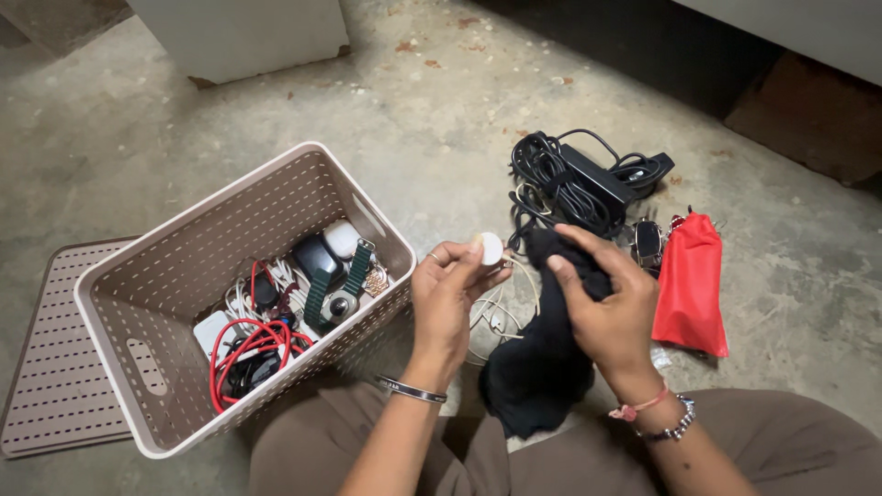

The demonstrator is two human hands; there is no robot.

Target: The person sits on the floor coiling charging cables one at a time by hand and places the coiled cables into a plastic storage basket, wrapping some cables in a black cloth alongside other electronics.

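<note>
**Hands meet over a white disc and a black cloth on a concrete floor**

From my remote seat, the head camera looks down on a person seated on bare concrete point(441, 119). The left hand point(446, 294) pinches a small round white disc point(491, 248) between thumb and fingertips, holding it up at the centre of the frame. I cannot tell what the disc is; a thin white cable point(501, 317) loops on the floor just beneath it, but whether the two are joined is hidden behind the hand. The right hand point(611, 308) is closed around a black cloth point(542, 367), whose upper end is bunched against the disc while the rest hangs down toward the lap.

To the left stands a perforated beige basket point(147, 303). It holds a tangle of red cable point(248, 349), a watch with a green strap point(335, 289), a dark rounded device point(317, 257) and white pieces that I cannot make out in the clutter. Beside the basket lies its flat perforated lid point(55, 367), cut off by the frame's left edge.

To the right of the hands, a black power adapter with its bundled cord point(574, 184) lies on the floor, near a red fabric pouch point(691, 280). Between the two sits a small dark item point(649, 243), partly hidden by the right hand and too small to identify. The frame's dim upper corners show only the bases of pale, blocky shapes.
</note>
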